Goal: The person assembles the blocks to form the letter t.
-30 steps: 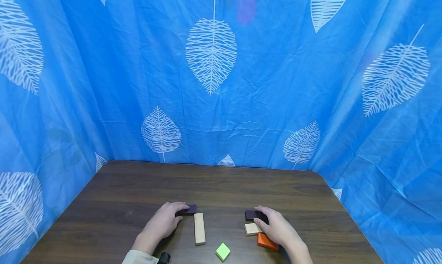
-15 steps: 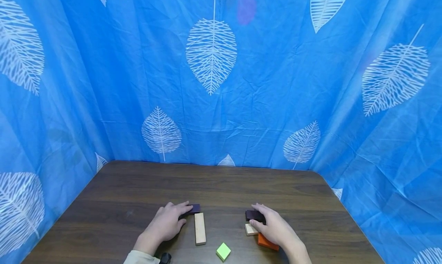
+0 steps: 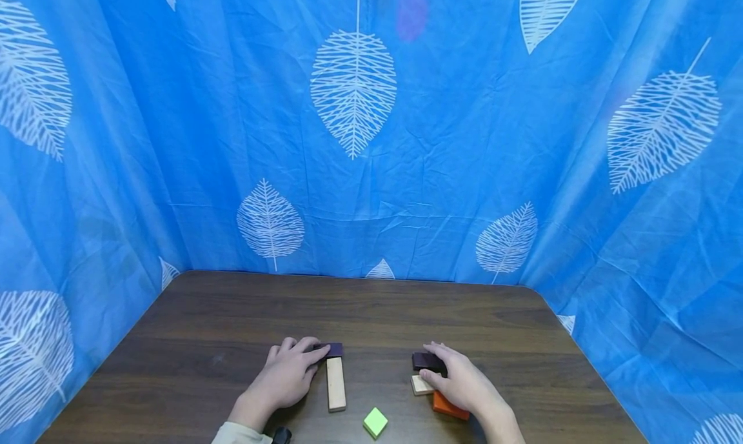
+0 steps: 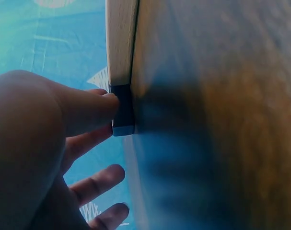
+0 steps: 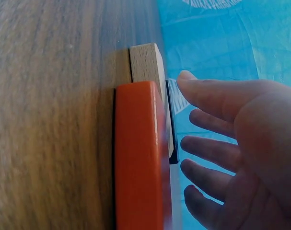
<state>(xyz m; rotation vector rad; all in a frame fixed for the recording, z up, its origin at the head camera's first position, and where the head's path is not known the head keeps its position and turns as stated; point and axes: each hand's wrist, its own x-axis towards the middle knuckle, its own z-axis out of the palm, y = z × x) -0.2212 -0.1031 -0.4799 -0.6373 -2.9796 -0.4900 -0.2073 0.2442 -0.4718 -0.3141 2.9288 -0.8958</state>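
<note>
Blue leaf-print curtain [image 3: 432, 173] behind, brown table [image 3: 371, 315] below, near edge cut off. My left hand [image 3: 287, 374]: fingers loosely extended, fingertips at purple block [image 3: 335, 350]; thumb contact unclear. Long pale block [image 3: 336, 384] just beside, pointing toward near edge. My right hand [image 3: 461, 381] hovers, fingers loosely parted, partly hiding dark block [image 3: 426, 361], second pale block [image 3: 420, 385], orange block [image 3: 448, 406]. Green block [image 3: 375, 423] between, toward near edge.

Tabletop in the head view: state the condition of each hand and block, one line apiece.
Left hand, pinching the purple block
Purple block, flat, partly covered by fingers
Long wooden block, flat, ungripped
Green block, resting apart from the others
Right hand, above blocks, holding nothing
Black block, flat, partly hidden
Other wooden block, flat, partly hidden
Orange block, flat, partly hidden
</note>
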